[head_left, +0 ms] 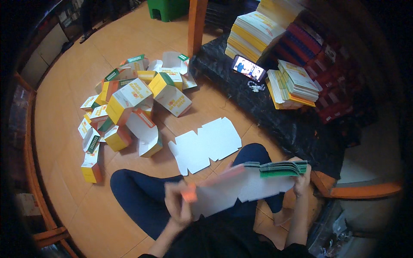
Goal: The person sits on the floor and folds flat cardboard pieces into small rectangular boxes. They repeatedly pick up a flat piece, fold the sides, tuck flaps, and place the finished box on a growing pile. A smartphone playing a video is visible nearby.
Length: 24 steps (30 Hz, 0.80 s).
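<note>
I hold a thin stack of flat carton blanks (223, 193) over my crossed legs, their pale unprinted side facing up. My left hand (178, 204) pinches the orange end flap, a little smeared by motion. At the other end, my right hand (302, 178) is wrapped round the green flaps, where several layers fan apart. On the floor just past my knees lies a single flat carton blank (208, 144), white side up. Beyond it to the left is a loose heap of folded boxes (129, 101) in white, yellow, orange and green, some with open lids.
To the right, a black-covered low platform (241, 96) carries a tall stack of blanks (254, 34), a shorter stack (297, 84), a lit phone (248, 69) and a beaded bracelet (256, 87). Dark red packs (329, 86) are piled behind. A green stool (167, 9) and wooden post (196, 28) stand far off.
</note>
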Tool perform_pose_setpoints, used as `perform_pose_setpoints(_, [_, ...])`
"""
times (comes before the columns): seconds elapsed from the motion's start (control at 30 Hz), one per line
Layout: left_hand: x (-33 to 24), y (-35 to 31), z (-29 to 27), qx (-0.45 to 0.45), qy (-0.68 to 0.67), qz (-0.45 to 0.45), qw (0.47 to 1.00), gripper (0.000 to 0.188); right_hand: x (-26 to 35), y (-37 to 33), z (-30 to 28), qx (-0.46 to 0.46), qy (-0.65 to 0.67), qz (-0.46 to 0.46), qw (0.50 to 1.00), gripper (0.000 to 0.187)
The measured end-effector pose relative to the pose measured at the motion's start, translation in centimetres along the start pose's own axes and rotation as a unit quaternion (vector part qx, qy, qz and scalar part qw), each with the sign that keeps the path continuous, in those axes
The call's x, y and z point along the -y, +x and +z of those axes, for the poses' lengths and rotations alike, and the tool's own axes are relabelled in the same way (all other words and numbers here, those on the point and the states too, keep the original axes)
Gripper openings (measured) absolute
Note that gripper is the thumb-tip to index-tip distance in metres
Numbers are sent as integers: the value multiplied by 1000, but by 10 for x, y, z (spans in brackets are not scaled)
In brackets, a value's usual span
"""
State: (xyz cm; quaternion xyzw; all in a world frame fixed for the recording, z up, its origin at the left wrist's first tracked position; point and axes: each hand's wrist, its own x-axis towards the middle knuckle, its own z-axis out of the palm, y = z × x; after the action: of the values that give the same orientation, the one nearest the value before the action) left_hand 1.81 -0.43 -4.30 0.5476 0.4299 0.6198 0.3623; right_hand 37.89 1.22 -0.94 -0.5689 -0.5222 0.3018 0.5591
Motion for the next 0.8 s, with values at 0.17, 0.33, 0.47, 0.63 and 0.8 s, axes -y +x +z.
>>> perform_pose_setpoints(0.17, [-11,56,-4,141,190,12,971,88,67,36,-12,213,-128,121,961,18])
perform_pose_setpoints(0.33, [-83,71,70,347,193,132,908,82,132,75,23,410,-197,36,890,24])
perform_pose_setpoints(0.47, [-99,87,88,355,128,112,919,43,174,92,30,535,-248,-30,807,22])
perform_pose_setpoints(0.63, [-80,72,87,274,63,17,960,23,140,84,47,510,-183,-27,840,17])
perform_pose_setpoints(0.8, [-44,55,97,161,-100,-223,956,36,88,53,67,427,-255,-38,867,14])
